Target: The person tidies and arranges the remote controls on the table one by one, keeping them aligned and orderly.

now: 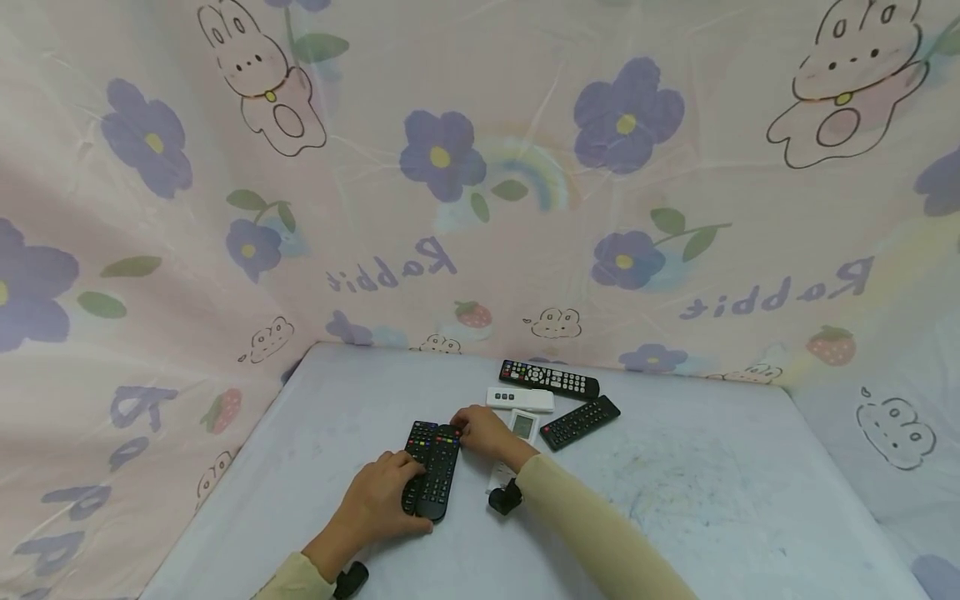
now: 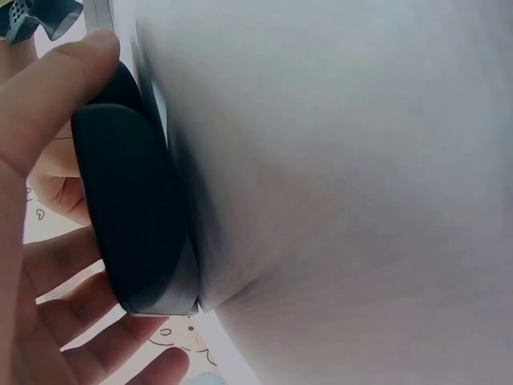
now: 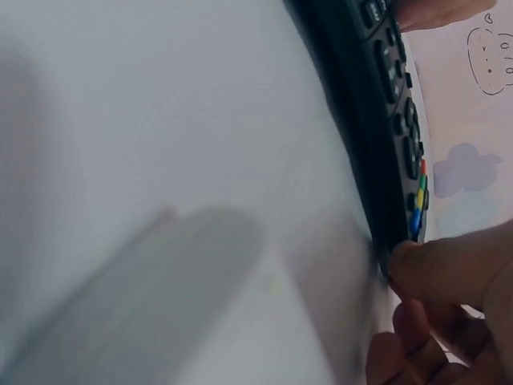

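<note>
Two black remote controls lie side by side on the white table, the left one [image 1: 419, 448] and the right one [image 1: 440, 477], both with rows of buttons and small coloured keys. My left hand [image 1: 378, 497] holds the pair at the near end. In the left wrist view its thumb is on one side of a dark remote end [image 2: 132, 212] and the fingers are spread at the other. At the far end of the right remote, my right hand [image 1: 483, 432] pinches its corner; the right wrist view shows thumb and fingers at the tip, beside the coloured keys.
Behind and right of my right hand are a long black remote [image 1: 549, 380], a white remote [image 1: 520, 399], a white remote with a screen [image 1: 522, 425] and another black remote [image 1: 580, 422]. A white object [image 1: 500, 477] is partly hidden by my right wrist. Patterned cloth [image 1: 517, 275] walls the table.
</note>
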A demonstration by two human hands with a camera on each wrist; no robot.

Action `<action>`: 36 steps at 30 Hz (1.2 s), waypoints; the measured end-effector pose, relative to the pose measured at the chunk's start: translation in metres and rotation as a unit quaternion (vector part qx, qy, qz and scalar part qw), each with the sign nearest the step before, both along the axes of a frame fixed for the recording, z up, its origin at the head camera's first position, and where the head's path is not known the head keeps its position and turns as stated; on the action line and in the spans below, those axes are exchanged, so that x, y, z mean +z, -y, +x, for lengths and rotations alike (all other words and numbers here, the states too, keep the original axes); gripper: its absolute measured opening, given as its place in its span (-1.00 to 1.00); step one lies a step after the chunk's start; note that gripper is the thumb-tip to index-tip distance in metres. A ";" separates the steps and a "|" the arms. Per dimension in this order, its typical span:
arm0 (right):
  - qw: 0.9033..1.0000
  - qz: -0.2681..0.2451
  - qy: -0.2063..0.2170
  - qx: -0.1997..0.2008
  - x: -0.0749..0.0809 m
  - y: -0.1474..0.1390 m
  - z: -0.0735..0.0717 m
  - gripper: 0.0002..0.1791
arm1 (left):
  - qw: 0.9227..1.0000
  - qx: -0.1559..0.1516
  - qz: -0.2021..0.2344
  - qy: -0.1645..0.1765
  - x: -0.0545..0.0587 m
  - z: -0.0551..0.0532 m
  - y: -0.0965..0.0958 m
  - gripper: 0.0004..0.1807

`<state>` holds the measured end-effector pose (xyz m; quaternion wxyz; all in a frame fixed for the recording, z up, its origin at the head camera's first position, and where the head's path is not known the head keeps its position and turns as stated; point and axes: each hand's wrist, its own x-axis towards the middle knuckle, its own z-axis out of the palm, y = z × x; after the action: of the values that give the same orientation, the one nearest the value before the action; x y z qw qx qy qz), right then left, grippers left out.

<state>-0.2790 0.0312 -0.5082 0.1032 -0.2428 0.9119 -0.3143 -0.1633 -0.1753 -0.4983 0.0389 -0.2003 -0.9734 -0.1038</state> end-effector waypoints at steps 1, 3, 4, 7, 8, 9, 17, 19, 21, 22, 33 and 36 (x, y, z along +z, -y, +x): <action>1.000 0.002 0.001 -0.001 0.000 0.000 0.000 -0.69 | 1.000 0.001 -0.002 0.000 0.000 0.000 0.000 -0.11; 1.000 0.007 0.001 -0.003 -0.001 0.001 0.000 -0.69 | 1.000 0.001 -0.006 -0.003 -0.001 0.000 -0.001 -0.11; 1.000 0.008 0.002 -0.005 -0.001 0.001 0.000 -0.69 | 1.000 0.001 -0.007 -0.006 -0.002 0.000 -0.001 -0.12; 1.000 0.007 0.003 -0.005 0.000 0.001 0.001 -0.68 | 1.000 -0.001 -0.010 -0.019 -0.002 0.000 -0.001 -0.12; 1.000 0.007 0.005 -0.006 0.001 0.001 0.001 -0.68 | 1.000 -0.003 -0.010 -0.022 -0.003 0.000 -0.002 -0.13; 1.000 0.006 0.006 -0.007 0.001 0.001 0.001 -0.67 | 1.000 -0.005 -0.010 -0.025 -0.002 0.000 -0.002 -0.13; 1.000 -0.009 -0.002 0.002 0.010 -0.006 0.006 -0.61 | 0.999 -0.007 -0.005 -0.034 0.001 0.002 -0.004 -0.12; 1.000 -0.019 -0.005 0.014 0.016 -0.012 0.008 -0.60 | 0.999 -0.006 0.009 -0.036 0.004 0.003 -0.006 -0.14; 0.999 -0.023 -0.014 0.026 0.023 -0.019 0.009 -0.59 | 0.999 -0.007 0.026 -0.041 0.008 0.005 -0.009 -0.17; 0.999 -0.026 -0.017 0.032 0.026 -0.024 0.009 -0.59 | 0.998 -0.009 0.035 -0.046 0.010 0.006 -0.011 -0.19; 0.998 -0.034 -0.030 0.039 0.045 -0.075 0.009 -0.56 | 0.989 -0.011 0.146 -0.017 0.028 0.016 -0.064 -0.27; 0.999 -0.024 -0.036 0.033 0.045 -0.088 0.009 -0.56 | 0.984 -0.003 0.178 0.002 0.028 0.017 -0.079 -0.28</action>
<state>-0.2704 0.1191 -0.4630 0.0750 -0.2864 0.8987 -0.3237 -0.1462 -0.0964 -0.4701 0.0714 -0.1930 -0.9389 -0.2760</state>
